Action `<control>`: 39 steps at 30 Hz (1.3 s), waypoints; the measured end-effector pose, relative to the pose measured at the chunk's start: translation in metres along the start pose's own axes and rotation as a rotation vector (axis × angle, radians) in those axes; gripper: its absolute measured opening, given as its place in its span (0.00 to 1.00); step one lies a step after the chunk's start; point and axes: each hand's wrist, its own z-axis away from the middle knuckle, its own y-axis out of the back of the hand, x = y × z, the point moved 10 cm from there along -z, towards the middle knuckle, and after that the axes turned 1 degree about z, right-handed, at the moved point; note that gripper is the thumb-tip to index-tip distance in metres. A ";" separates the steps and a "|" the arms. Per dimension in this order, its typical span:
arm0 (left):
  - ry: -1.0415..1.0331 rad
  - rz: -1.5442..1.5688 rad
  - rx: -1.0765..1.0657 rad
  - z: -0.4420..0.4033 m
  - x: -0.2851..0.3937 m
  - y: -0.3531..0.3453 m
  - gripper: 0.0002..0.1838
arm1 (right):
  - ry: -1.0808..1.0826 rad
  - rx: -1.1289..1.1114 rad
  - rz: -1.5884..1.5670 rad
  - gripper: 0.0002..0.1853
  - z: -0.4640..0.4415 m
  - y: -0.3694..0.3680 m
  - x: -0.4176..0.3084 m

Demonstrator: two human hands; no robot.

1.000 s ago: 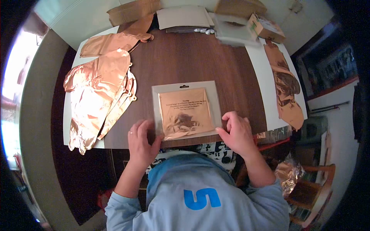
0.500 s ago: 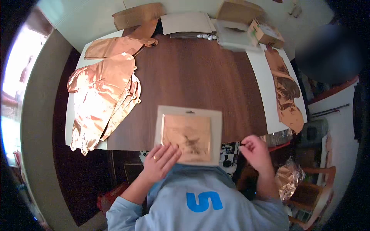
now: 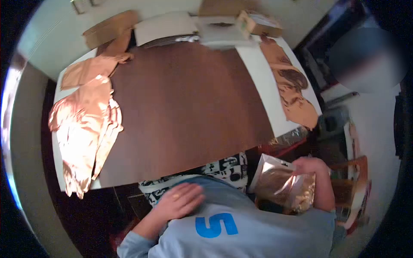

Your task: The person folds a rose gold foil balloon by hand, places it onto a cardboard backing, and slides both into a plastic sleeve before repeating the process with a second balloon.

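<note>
My right hand (image 3: 312, 165) is closed on the top edge of a flat packet (image 3: 277, 180) with a white border, a dark hang slot and a shiny copper-coloured panel. The packet is tilted, out to the right of my body and beyond the table's front edge. Crinkled copper foil (image 3: 306, 201) shows at its lower right; I cannot tell whether it belongs to the packet. My left hand (image 3: 180, 200), with a ring on one finger, lies in front of my shirt. Its fingers are stretched out, slightly blurred, and hold nothing.
Copper-coloured foil bags (image 3: 84, 124) are piled on the table's left side. More copper foil bags (image 3: 288, 81) lie along the right side. Cardboard (image 3: 109, 30), white sheets (image 3: 165, 28), clear packets (image 3: 223, 32) and a small box (image 3: 260, 23) line the back. A wooden chair (image 3: 355, 167) stands right.
The packet has moved from before my chest to my right side, now in my right hand. My left hand has come off it. The view has shifted rightward.
</note>
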 end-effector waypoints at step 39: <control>1.095 -0.727 0.017 0.109 -0.165 0.289 0.07 | 1.457 0.982 0.600 0.19 -0.085 -0.003 -0.717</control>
